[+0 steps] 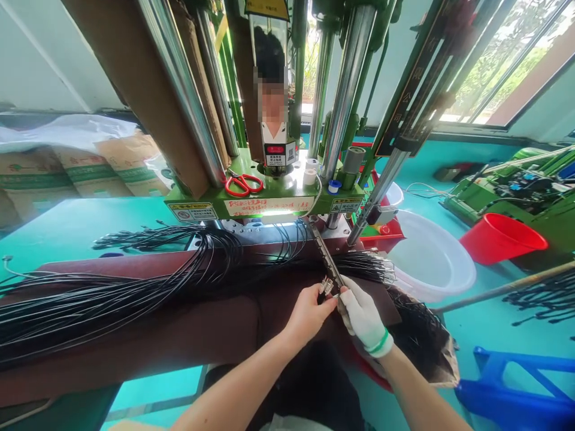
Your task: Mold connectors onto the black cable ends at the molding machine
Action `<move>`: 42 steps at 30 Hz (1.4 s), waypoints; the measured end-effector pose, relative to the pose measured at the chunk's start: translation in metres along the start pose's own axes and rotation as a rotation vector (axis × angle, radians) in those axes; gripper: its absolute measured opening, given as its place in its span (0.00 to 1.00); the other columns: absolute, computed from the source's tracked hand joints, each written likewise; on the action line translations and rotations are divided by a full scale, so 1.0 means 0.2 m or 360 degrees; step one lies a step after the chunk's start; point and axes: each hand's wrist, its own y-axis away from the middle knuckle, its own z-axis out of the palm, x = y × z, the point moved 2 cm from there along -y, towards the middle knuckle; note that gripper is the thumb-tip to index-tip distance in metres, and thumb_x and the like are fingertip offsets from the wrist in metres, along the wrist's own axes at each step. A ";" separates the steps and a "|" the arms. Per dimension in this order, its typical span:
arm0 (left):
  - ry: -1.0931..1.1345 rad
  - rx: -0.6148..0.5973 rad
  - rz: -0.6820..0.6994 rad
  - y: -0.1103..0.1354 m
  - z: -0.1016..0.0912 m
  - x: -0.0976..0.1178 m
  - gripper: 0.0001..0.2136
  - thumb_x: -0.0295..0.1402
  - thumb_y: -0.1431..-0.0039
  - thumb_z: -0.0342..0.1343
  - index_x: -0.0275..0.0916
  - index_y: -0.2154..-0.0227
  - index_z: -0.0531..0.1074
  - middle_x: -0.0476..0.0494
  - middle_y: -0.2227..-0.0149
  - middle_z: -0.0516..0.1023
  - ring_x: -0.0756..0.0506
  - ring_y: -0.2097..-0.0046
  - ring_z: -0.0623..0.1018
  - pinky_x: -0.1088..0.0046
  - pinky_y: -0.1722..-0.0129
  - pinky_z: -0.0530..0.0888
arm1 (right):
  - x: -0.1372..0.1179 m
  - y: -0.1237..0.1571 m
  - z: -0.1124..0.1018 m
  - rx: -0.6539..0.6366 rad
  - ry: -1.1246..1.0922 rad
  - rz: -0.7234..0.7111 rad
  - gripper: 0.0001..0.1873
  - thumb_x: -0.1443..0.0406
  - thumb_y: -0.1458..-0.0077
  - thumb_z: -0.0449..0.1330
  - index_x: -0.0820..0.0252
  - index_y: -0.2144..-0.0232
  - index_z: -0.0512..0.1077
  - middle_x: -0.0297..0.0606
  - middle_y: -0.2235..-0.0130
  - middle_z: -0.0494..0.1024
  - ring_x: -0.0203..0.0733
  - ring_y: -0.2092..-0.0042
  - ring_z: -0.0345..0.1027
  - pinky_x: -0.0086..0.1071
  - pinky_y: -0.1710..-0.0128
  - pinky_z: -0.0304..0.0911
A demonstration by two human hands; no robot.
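Observation:
My bare left hand pinches small metal connectors at the ends of thin black cables. My right hand, in a white glove with a green cuff, grips the near end of a long narrow metal bar that runs up toward the green press machine. Both hands meet over a dark brown cloth-covered work surface. A large bundle of black cables fans out to the left across that surface.
Red-handled scissors lie on the machine's green plate. A white basin and a red bucket stand to the right. A blue stool is at lower right. Sacks are stacked at the left. A person stands behind the machine.

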 end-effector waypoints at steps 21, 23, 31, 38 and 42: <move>0.0287 -0.0049 -0.0331 -0.01 0.01 0.00 0.12 0.39 0.52 0.55 0.39 0.74 0.58 0.62 0.88 0.50 0.58 0.86 0.50 0.83 0.89 0.47 | 0.01 -0.01 -0.05 -0.0152 -0.0175 0.0106 0.26 0.55 0.44 0.51 0.59 0.45 0.58 0.25 0.82 0.60 0.23 0.88 0.45 0.17 0.93 0.43; 0.0302 -0.0040 -0.0349 -0.02 0.00 0.00 0.12 0.38 0.52 0.56 0.40 0.74 0.58 0.62 0.88 0.50 0.58 0.86 0.50 0.83 0.89 0.47 | 0.01 -0.01 -0.05 -0.0156 -0.0141 0.0102 0.27 0.55 0.44 0.51 0.59 0.45 0.58 0.25 0.82 0.60 0.23 0.88 0.45 0.17 0.93 0.43; 0.0384 -0.0073 -0.0376 -0.01 -0.01 0.01 0.13 0.39 0.53 0.57 0.40 0.75 0.57 0.62 0.89 0.49 0.58 0.87 0.49 0.83 0.89 0.45 | 0.01 -0.01 -0.05 -0.0119 -0.0119 0.0105 0.28 0.55 0.45 0.52 0.61 0.45 0.58 0.26 0.82 0.61 0.23 0.88 0.46 0.17 0.93 0.43; 0.0298 -0.0033 -0.0315 -0.03 0.00 -0.02 0.13 0.40 0.54 0.56 0.40 0.76 0.58 0.62 0.90 0.50 0.58 0.87 0.50 0.83 0.89 0.47 | 0.02 -0.01 -0.04 -0.0127 -0.0096 0.0080 0.29 0.54 0.45 0.51 0.62 0.44 0.57 0.25 0.82 0.60 0.24 0.87 0.44 0.18 0.92 0.42; 0.0208 -0.0009 -0.0217 -0.03 -0.01 -0.03 0.12 0.40 0.52 0.55 0.39 0.77 0.59 0.61 0.88 0.52 0.58 0.87 0.51 0.83 0.89 0.49 | 0.02 0.00 -0.02 -0.0096 -0.0017 -0.0015 0.30 0.54 0.46 0.52 0.64 0.44 0.57 0.27 0.81 0.59 0.24 0.84 0.45 0.19 0.90 0.43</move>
